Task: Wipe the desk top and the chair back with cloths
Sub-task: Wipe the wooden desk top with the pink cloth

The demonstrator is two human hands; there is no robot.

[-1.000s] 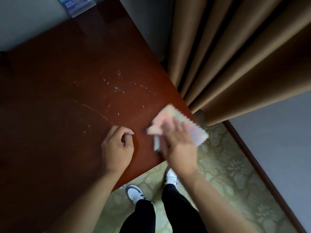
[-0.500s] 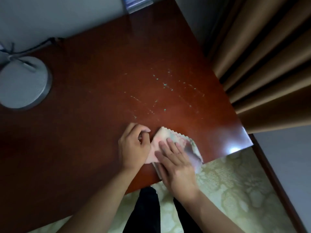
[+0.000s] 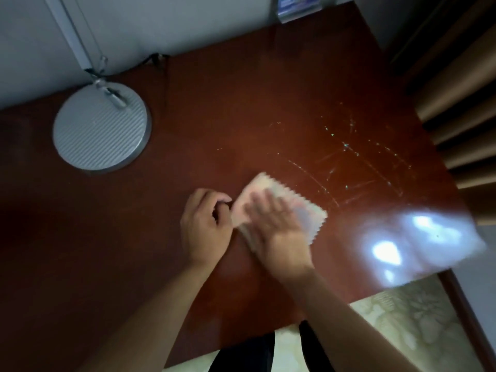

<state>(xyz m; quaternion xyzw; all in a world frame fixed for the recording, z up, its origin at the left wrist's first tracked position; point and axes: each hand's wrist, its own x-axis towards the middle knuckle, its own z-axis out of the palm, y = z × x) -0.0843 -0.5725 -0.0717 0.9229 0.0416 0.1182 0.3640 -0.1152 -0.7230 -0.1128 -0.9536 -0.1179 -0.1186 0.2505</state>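
A pale pink cloth [image 3: 281,191] with zigzag edges lies flat on the dark red-brown desk top [image 3: 214,116]. My right hand [image 3: 279,226] lies on the cloth with its fingers straight, pressing it onto the wood; it is blurred. My left hand [image 3: 205,226] rests on the desk just left of the cloth, its fingers curled, thumb and forefinger at the cloth's left edge. Whether they pinch the cloth I cannot tell. Pale scratches and specks [image 3: 357,167] mark the desk right of the cloth. No chair is in view.
A round silver lamp base [image 3: 100,130] with a cable stands at the desk's back left. A blue-white booklet [image 3: 298,5] lies at the back edge. Brown curtains [image 3: 456,98] hang to the right. Bright glare [image 3: 408,242] sits on the front right corner, above patterned carpet [image 3: 408,323].
The cloth came down from above the desk's front edge onto the desk top, and my right hand slid it farther in. My left hand stayed beside it. The view shifted left.
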